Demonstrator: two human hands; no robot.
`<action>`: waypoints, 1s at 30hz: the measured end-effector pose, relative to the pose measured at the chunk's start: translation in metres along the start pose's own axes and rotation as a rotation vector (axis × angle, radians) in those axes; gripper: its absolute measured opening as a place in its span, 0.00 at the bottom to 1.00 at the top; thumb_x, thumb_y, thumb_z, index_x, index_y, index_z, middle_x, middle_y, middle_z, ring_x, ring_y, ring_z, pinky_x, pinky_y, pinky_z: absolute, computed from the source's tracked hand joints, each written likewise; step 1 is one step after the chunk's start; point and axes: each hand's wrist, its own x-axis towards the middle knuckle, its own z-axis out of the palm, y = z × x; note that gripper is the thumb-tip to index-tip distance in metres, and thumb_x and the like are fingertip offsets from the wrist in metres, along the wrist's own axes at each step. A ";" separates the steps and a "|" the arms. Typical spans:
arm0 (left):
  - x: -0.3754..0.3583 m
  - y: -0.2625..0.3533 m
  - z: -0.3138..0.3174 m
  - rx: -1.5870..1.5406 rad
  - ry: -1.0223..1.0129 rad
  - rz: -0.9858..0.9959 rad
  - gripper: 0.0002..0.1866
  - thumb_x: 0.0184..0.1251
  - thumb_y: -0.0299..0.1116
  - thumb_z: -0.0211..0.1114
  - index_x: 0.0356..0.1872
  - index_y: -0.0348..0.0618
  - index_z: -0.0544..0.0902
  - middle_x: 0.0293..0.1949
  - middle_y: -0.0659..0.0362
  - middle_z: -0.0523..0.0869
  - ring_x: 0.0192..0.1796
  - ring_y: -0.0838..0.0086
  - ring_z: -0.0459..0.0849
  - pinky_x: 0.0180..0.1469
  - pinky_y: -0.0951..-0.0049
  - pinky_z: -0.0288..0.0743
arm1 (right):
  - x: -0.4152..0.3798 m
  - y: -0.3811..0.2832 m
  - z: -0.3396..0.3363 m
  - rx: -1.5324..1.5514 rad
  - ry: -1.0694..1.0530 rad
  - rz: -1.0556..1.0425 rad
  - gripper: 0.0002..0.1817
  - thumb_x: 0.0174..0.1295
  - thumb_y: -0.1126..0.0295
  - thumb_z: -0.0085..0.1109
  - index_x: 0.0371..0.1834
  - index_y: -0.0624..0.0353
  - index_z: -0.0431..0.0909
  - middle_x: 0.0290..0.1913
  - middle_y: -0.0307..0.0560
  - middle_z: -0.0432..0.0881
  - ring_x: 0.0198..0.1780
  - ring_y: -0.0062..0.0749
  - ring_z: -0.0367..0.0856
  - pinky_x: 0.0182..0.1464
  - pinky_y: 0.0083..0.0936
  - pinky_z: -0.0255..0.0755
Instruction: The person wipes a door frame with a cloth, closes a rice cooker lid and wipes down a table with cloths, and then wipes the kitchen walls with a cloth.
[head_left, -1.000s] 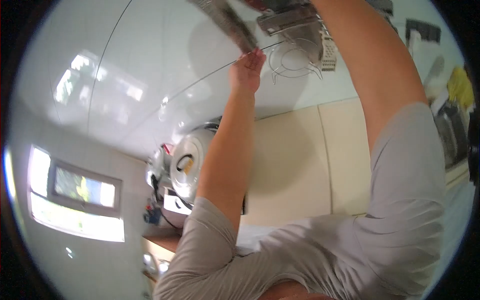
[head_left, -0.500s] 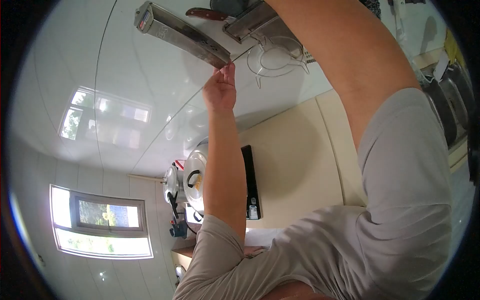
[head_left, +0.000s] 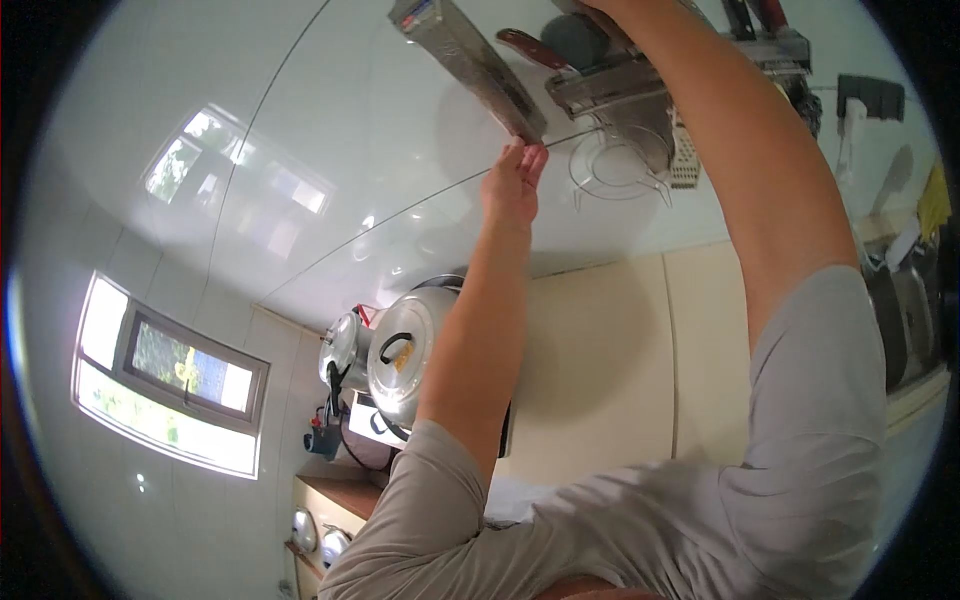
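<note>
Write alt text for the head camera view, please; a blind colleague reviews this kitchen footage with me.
A person in a grey shirt reaches both arms up to a tiled wall: the left hand pinches the end of a long metal bar, the right hand is at a steel knife rack, mostly out of frame. A wire trivet hangs below the rack; pots sit on the counter.

Long flat metal bar — tilted against the white tiled wall, its lower end at fingertips

Bright window daylight, tile glare, fisheye-warped edges.
</note>
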 end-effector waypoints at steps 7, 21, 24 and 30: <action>-0.011 -0.001 0.017 0.023 0.126 0.099 0.22 0.74 0.22 0.67 0.63 0.33 0.69 0.48 0.53 0.83 0.45 0.66 0.87 0.51 0.66 0.91 | -0.001 -0.004 -0.003 -0.042 -0.020 0.026 0.35 0.72 0.53 0.62 0.81 0.44 0.66 0.73 0.67 0.70 0.82 0.64 0.54 0.81 0.60 0.48; -0.030 0.007 0.007 0.062 0.122 0.104 0.43 0.74 0.23 0.68 0.81 0.31 0.49 0.57 0.45 0.79 0.54 0.59 0.86 0.61 0.62 0.88 | 0.005 -0.009 -0.004 -0.023 -0.010 0.005 0.35 0.70 0.55 0.65 0.79 0.51 0.68 0.68 0.69 0.72 0.79 0.69 0.58 0.81 0.63 0.49; -0.071 0.013 0.001 0.146 0.117 0.074 0.45 0.74 0.24 0.68 0.82 0.30 0.47 0.59 0.43 0.79 0.56 0.58 0.87 0.62 0.62 0.87 | 0.002 -0.004 0.002 0.006 0.049 -0.032 0.33 0.68 0.59 0.67 0.74 0.56 0.72 0.65 0.69 0.73 0.77 0.69 0.60 0.79 0.64 0.52; -0.251 0.014 -0.042 0.749 -0.134 -0.050 0.28 0.76 0.35 0.69 0.72 0.34 0.76 0.53 0.49 0.90 0.52 0.63 0.90 0.55 0.61 0.85 | -0.001 0.021 0.014 0.094 0.163 -0.153 0.28 0.62 0.69 0.69 0.67 0.62 0.77 0.65 0.69 0.72 0.74 0.73 0.64 0.75 0.67 0.57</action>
